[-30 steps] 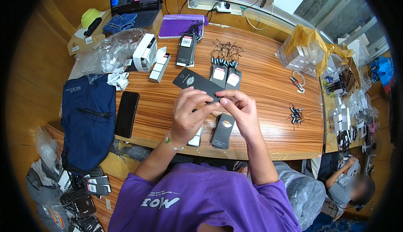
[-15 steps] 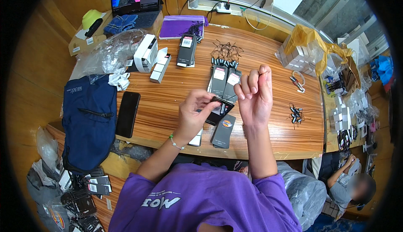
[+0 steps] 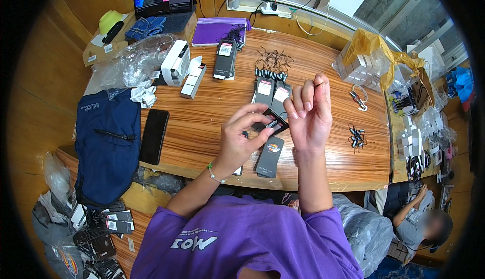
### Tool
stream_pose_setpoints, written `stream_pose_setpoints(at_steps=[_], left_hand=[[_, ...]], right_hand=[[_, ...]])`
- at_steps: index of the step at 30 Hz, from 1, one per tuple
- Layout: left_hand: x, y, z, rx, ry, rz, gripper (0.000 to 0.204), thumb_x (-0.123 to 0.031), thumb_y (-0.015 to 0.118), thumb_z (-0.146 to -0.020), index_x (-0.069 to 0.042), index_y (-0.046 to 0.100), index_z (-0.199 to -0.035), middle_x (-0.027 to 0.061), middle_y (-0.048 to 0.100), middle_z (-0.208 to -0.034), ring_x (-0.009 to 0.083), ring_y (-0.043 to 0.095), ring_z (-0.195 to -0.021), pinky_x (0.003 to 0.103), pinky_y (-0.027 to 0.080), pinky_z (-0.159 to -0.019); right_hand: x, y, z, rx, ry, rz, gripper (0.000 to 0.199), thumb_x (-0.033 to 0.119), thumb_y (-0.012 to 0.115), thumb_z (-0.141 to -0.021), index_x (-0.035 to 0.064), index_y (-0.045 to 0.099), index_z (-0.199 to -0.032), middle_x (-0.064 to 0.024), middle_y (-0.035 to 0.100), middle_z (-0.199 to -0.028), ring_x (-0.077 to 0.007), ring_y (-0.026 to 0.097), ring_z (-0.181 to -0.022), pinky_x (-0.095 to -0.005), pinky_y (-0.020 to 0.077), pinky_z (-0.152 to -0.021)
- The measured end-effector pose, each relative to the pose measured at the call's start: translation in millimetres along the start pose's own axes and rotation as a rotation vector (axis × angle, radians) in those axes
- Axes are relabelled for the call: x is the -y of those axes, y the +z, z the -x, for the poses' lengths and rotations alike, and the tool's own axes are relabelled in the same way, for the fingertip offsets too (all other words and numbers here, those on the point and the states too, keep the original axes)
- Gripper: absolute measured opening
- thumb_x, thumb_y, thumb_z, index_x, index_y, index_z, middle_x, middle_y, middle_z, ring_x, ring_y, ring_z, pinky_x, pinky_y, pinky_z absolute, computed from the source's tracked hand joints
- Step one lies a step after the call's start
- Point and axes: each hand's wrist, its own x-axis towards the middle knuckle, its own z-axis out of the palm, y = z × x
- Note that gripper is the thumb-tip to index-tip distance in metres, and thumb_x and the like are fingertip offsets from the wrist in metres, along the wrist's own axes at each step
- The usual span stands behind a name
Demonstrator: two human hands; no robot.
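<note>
My left hand point(image 3: 241, 136) grips a small black hang tag point(image 3: 276, 121) by its edges, tilted above the table. Just right of it my right hand point(image 3: 310, 114) is raised, palm toward me, with its fingertips pinched together; a small dark bit shows at the tips, too small to name. Below the held tag lie dark grey hang tags point(image 3: 268, 164) with an orange and blue logo, overlapping. Beyond my hands, two stacks of grey tags point(image 3: 263, 96) with white labels lie side by side, their thin black cords point(image 3: 273, 60) spreading toward the far side.
Another tag stack point(image 3: 225, 61) lies near a purple folder point(image 3: 207, 32). At left are a phone point(image 3: 154, 137), a navy bag point(image 3: 107, 147) and white boxes point(image 3: 176, 64). Coiled cords point(image 3: 356, 137) and snips point(image 3: 358, 99) lie at right. A person point(image 3: 424, 223) sits at lower right.
The tag in my left hand has moved slightly up and right and turned, closer to my right hand. My right hand has shifted a little right and up, still pinched.
</note>
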Motion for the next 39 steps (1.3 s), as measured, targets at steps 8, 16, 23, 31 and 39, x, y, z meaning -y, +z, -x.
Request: stream_pose_setpoints(at_steps=[8,16,23,31,39], left_hand=[[-5.3,-19.1,-10.4,-0.107,0.285,-0.285,0.019,-0.001,0.068,-0.070,-0.003,0.063,-0.087,0.0086,0.061,-0.092,0.0245,0.055,-0.093,0.034,0.044,-0.079],[-19.7,-18.0,-10.5,-0.129,0.236,-0.210,0.010,-0.006,0.063,-0.079,0.000,0.061,-0.087,0.0086,0.063,-0.084,0.0232,0.059,-0.079,0.030,0.047,-0.071],[-18.7,-20.6,-5.5,-0.104,-0.055,-0.001,0.014,-0.011,0.059,-0.085,0.001,0.057,-0.078,0.0038,0.059,-0.070,0.0106,0.056,-0.066,0.023,0.045,-0.061],[-24.6,-20.2,-6.6,-0.039,-0.181,0.123,0.014,-0.010,0.058,-0.085,0.001,0.058,-0.078,0.0018,0.059,-0.069,0.0064,0.055,-0.067,0.021,0.044,-0.059],[-36.0,-30.1,-15.9,0.218,-0.250,-0.070,0.011,-0.008,0.058,-0.085,0.002,0.059,-0.080,0.0011,0.060,-0.070,0.0072,0.057,-0.066,0.020,0.046,-0.061]], right_hand=[[12.3,-13.2,10.5,-0.062,0.086,0.117,0.008,0.015,0.046,-0.092,0.0071,0.048,-0.095,-0.0046,0.048,-0.069,-0.0102,0.043,-0.056,-0.0243,0.0391,-0.054],[8.1,-7.4,23.7,-0.042,0.085,0.520,0.015,0.004,0.053,-0.086,0.0025,0.049,-0.101,-0.0047,0.055,-0.077,-0.0109,0.053,-0.071,-0.0241,0.0422,-0.067],[4.4,10.7,31.9,0.134,0.120,1.000,0.020,-0.002,0.054,-0.082,0.0008,0.047,-0.100,-0.0043,0.053,-0.089,-0.0111,0.055,-0.080,-0.0239,0.0436,-0.073],[6.1,6.8,31.9,0.249,0.121,1.192,0.022,-0.004,0.055,-0.079,0.0006,0.046,-0.099,-0.0072,0.052,-0.083,-0.0134,0.056,-0.074,-0.0264,0.0435,-0.067],[25.8,9.8,21.4,0.385,0.413,1.262,0.021,-0.002,0.053,-0.081,0.0031,0.042,-0.098,-0.0069,0.050,-0.073,-0.0125,0.053,-0.071,-0.0254,0.0404,-0.065]])
